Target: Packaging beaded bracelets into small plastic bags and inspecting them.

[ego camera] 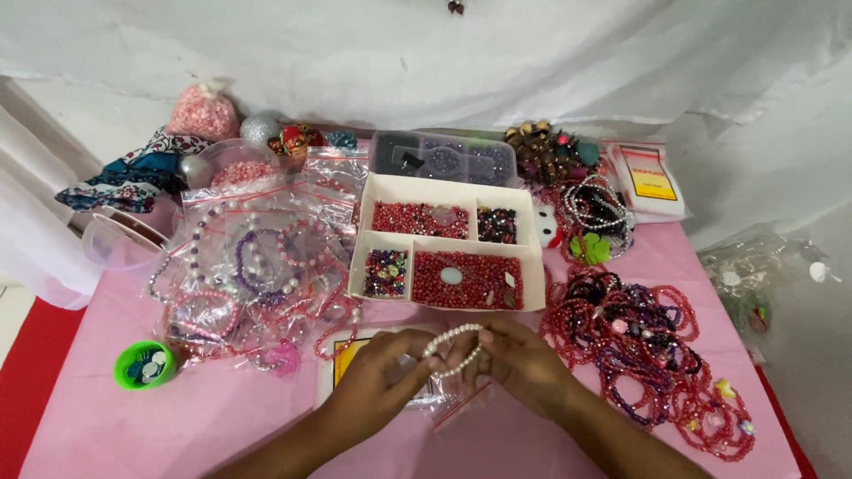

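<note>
Centrally, left hand [383, 365] and right hand [524, 359] pinch a closed loop of white pearl beads [454, 346] above the pink tabletop [177, 426], before the white divided bead tray [448, 253]; stringing appears finished.

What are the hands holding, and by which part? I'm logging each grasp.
Both hands, left and right, hold a white pearl bracelet by opposite sides of its loop, over the pink table.
</note>
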